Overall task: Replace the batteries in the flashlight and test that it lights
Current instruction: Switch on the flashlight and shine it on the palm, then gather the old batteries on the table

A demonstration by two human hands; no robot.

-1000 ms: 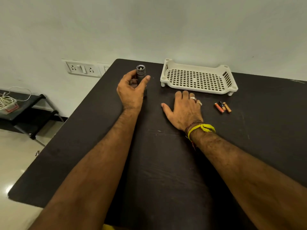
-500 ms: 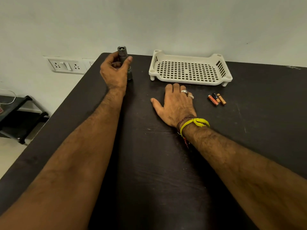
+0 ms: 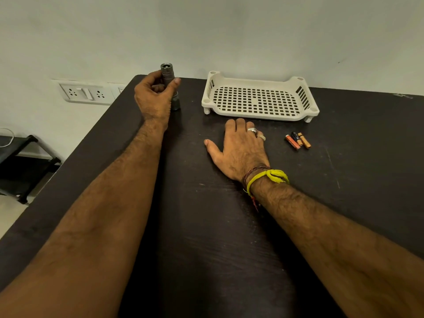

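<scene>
Little has moved: the left hand (image 3: 154,97) still grips the upright flashlight (image 3: 169,83).
Right hand (image 3: 238,148) lies flat, empty, near three batteries (image 3: 297,140).

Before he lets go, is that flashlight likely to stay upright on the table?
Probably not reliably. The flashlight is tall and narrow, standing on one small end, so a nudge could tip it. Its round metal body would likely roll once down. The left hand wraps around it; the right hand lies flat on the table.

batteries (image 3: 298,140) right of tray's (image 3: 260,114) front
</scene>
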